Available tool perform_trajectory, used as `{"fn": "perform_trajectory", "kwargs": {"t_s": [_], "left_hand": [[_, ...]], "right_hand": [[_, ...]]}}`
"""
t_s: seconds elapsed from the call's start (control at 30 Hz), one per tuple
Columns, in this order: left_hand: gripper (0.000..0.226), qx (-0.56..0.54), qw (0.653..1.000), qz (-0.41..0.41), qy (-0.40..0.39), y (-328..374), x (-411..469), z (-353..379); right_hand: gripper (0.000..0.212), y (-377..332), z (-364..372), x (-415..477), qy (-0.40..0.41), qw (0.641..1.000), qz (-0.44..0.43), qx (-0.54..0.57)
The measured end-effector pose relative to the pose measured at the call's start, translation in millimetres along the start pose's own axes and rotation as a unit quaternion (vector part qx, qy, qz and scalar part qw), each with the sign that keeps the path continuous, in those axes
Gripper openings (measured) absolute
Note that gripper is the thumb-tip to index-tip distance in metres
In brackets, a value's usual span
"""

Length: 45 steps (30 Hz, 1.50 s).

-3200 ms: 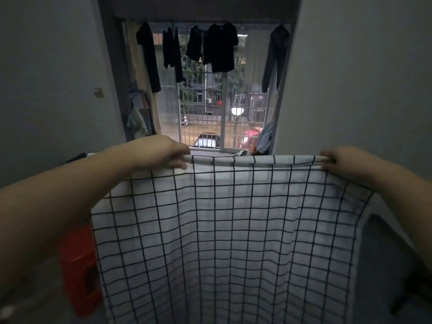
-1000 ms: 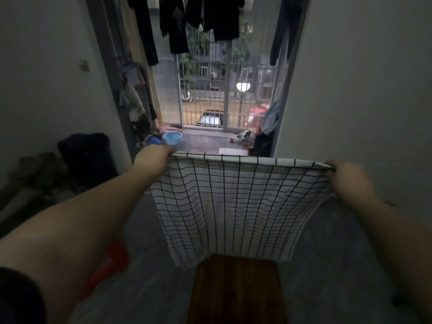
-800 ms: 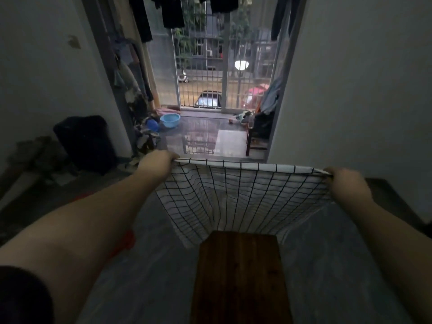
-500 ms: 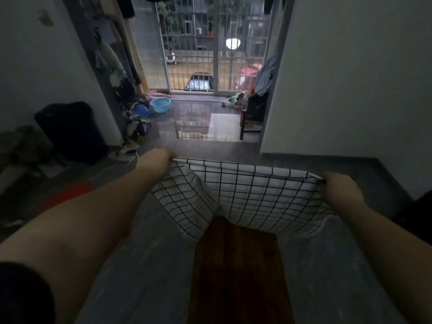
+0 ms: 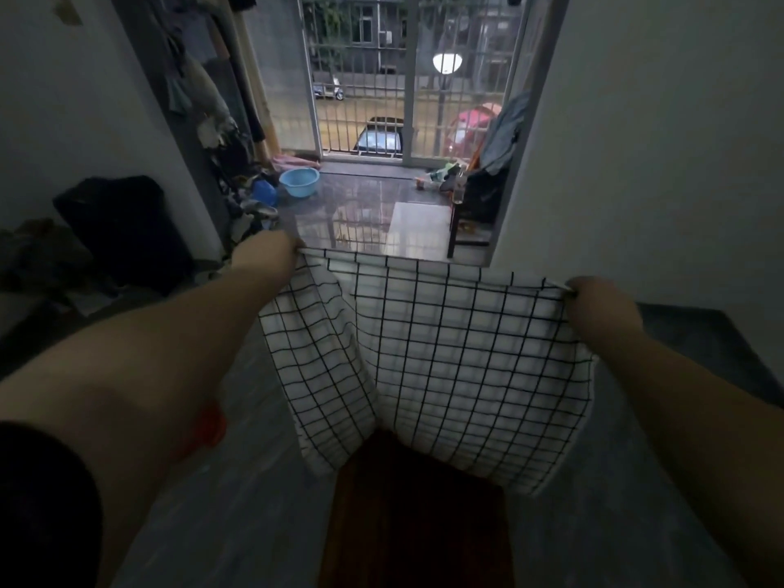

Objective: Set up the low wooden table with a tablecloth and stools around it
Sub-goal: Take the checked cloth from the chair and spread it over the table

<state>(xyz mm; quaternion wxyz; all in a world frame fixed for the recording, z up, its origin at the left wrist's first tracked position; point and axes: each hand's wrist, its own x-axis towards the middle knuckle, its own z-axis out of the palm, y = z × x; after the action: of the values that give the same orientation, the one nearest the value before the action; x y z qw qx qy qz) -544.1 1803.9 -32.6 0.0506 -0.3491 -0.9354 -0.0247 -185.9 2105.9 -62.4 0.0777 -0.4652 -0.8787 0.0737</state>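
A white tablecloth [image 5: 445, 367] with a black grid hangs stretched between my hands. My left hand [image 5: 265, 256] grips its top left corner and my right hand [image 5: 602, 307] grips its top right corner. The cloth sags in the middle with a fold near the left side. Its lower edge drapes over the far end of the low wooden table [image 5: 418, 519], which stands lengthwise below me. A red plastic stool [image 5: 208, 426] shows partly behind my left forearm.
Grey floor lies on both sides of the table. A doorway ahead leads to a balcony with a blue basin [image 5: 299, 182], a dark chair [image 5: 471, 214] and a barred window. Dark bags [image 5: 123, 227] and clutter sit at the left wall.
The cloth has come down from eye level to over the table's far end. My view has tilted down. In the last half second the cloth has spread further over the table.
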Motion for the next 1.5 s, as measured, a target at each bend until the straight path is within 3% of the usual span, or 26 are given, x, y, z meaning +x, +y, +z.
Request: {"fn": "perform_trajectory", "kwargs": {"t_s": [0.1,0.27,0.37,0.6,0.8,0.93,1.5], "left_hand": [[0.028,0.005,0.998,-0.018,0.066,8,29,-38],[0.035,-0.064,0.955,-0.004,0.289,4,61,-115],[0.038,-0.056,0.945,0.032,0.322,-4,53,-123],[0.031,0.005,0.975,0.113,0.193,-9,-13,-59],[0.029,0.035,0.995,0.09,0.026,-21,-81,24],[0.03,0.055,0.993,0.068,-0.078,-21,-109,53],[0.025,-0.018,0.981,0.011,-0.191,-11,-129,153]], "right_hand": [[0.024,-16,-44,39,0.078,0.996,-0.02,0.029],[0.032,-30,-130,80,0.273,0.956,-0.049,0.097],[0.034,-16,-133,74,0.283,0.949,-0.072,0.114],[0.024,22,-49,14,0.136,0.983,-0.052,0.115],[0.019,44,18,-83,0.068,0.998,-0.018,-0.009],[0.023,46,46,-116,0.033,0.999,-0.013,-0.017],[0.024,69,142,-109,-0.099,0.994,0.017,-0.035]]}}
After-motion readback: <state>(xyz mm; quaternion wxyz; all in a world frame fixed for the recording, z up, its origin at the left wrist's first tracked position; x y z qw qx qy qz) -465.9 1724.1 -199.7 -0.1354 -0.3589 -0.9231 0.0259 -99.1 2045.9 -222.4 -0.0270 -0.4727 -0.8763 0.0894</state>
